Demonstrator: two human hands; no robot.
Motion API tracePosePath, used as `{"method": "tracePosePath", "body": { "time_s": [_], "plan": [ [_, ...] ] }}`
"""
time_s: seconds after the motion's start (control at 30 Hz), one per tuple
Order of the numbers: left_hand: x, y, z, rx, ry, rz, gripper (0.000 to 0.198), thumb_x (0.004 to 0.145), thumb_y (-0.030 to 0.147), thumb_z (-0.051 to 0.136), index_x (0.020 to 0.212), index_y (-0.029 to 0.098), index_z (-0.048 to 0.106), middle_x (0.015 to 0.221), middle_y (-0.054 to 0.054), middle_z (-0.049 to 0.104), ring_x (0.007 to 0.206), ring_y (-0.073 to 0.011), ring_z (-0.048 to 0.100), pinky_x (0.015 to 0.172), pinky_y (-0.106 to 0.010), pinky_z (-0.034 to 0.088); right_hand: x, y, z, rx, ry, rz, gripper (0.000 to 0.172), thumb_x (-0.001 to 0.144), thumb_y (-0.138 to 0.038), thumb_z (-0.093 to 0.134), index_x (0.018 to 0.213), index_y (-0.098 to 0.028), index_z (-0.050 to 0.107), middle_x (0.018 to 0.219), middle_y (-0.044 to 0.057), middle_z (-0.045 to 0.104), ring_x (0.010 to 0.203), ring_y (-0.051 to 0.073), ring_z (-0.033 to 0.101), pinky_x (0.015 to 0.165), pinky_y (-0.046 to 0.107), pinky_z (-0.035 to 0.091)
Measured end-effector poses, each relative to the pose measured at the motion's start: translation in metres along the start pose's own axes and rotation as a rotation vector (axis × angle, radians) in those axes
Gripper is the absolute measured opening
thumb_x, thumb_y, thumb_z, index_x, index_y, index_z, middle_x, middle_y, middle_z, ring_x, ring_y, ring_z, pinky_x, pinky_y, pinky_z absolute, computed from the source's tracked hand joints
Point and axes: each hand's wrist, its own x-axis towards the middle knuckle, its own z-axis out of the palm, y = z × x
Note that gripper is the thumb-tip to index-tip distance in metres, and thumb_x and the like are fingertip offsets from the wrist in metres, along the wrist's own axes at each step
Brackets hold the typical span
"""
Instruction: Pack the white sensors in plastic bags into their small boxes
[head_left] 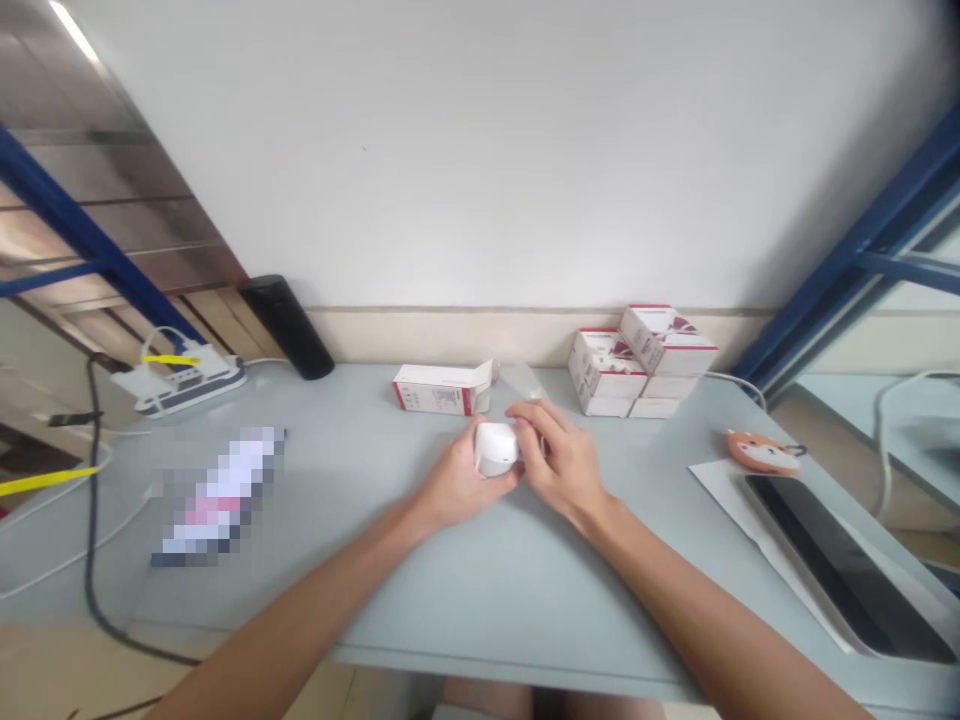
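Note:
A small white device [496,447], a smooth block with rounded corners, is held just above the desk in front of me. My left hand [457,482] wraps around its left side and underside, with the fingers partly hidden behind it. On its right side, the curled fingers of my right hand [556,455] press against it; their tips are partly out of sight. Just beyond my hands lies a white and red carton [442,390], its right end flap open. Beside that carton is a clear plastic piece [523,380].
Several white and red boxes [607,370] are stacked against the wall. At right, a black-screened tablet [847,565] lies on white paper near an orange animal-faced pouch [763,452]. At left are a blurred-out phone [221,495], a power strip [195,380] and a black cylinder [289,328].

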Motion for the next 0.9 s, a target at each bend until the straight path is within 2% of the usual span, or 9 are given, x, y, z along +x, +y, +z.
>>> {"method": "tracePosePath", "body": {
  "time_s": [0.13, 0.33, 0.47, 0.67, 0.77, 0.9],
  "plan": [
    [0.000, 0.003, -0.001, -0.067, -0.020, 0.005, 0.041, 0.080, 0.037, 0.081, 0.108, 0.021, 0.057, 0.095, -0.003, 0.073, 0.086, -0.0196, 0.069, 0.074, -0.030, 0.054, -0.002, 0.003, -0.002, 0.076, -0.061, 0.009, 0.028, 0.107, -0.035, 0.045, 0.116, -0.029, 0.072, 0.101, 0.003, 0.074, 0.071, 0.017, 0.064, 0.067, 0.032, 0.048],
    [0.000, 0.004, 0.004, -0.197, -0.018, -0.047, 0.041, 0.081, 0.039, 0.082, 0.109, 0.020, 0.058, 0.101, -0.006, 0.075, 0.092, -0.0224, 0.071, 0.078, -0.032, 0.055, -0.006, 0.010, 0.005, 0.205, -0.065, 0.082, 0.037, 0.107, -0.041, 0.044, 0.131, -0.029, 0.069, 0.110, 0.007, 0.074, 0.097, 0.023, 0.071, 0.083, 0.034, 0.055],
    [-0.002, 0.003, 0.007, -0.232, -0.003, -0.082, 0.042, 0.082, 0.038, 0.082, 0.110, 0.021, 0.056, 0.101, -0.006, 0.074, 0.090, -0.0214, 0.070, 0.077, -0.032, 0.054, -0.005, 0.018, 0.001, 0.162, -0.138, 0.067, 0.040, 0.108, -0.040, 0.042, 0.140, -0.031, 0.064, 0.109, 0.006, 0.073, 0.094, 0.022, 0.070, 0.082, 0.035, 0.054],
    [-0.006, 0.003, 0.009, -0.160, -0.062, -0.091, 0.038, 0.084, 0.040, 0.079, 0.105, 0.022, 0.054, 0.095, -0.004, 0.071, 0.083, -0.0191, 0.066, 0.071, -0.030, 0.051, 0.000, 0.021, -0.013, 0.126, -0.070, 0.021, 0.027, 0.105, -0.038, 0.049, 0.113, -0.028, 0.073, 0.086, 0.004, 0.067, 0.065, 0.019, 0.057, 0.060, 0.033, 0.047],
    [-0.006, 0.005, 0.011, -0.110, -0.062, -0.100, 0.037, 0.083, 0.042, 0.079, 0.102, 0.023, 0.054, 0.091, -0.003, 0.071, 0.078, -0.0183, 0.064, 0.067, -0.029, 0.048, 0.002, 0.018, -0.015, 0.155, -0.011, 0.058, 0.024, 0.102, -0.040, 0.055, 0.098, -0.027, 0.074, 0.087, 0.005, 0.068, 0.067, 0.019, 0.058, 0.061, 0.034, 0.047],
    [-0.006, 0.008, 0.009, -0.097, -0.068, -0.076, 0.045, 0.081, 0.051, 0.081, 0.107, 0.022, 0.058, 0.092, -0.003, 0.070, 0.078, -0.0187, 0.063, 0.067, -0.029, 0.046, 0.003, 0.019, -0.014, 0.228, 0.033, 0.191, 0.030, 0.099, -0.047, 0.059, 0.087, -0.024, 0.074, 0.085, 0.005, 0.067, 0.066, 0.018, 0.057, 0.061, 0.033, 0.046]
  ]
}}
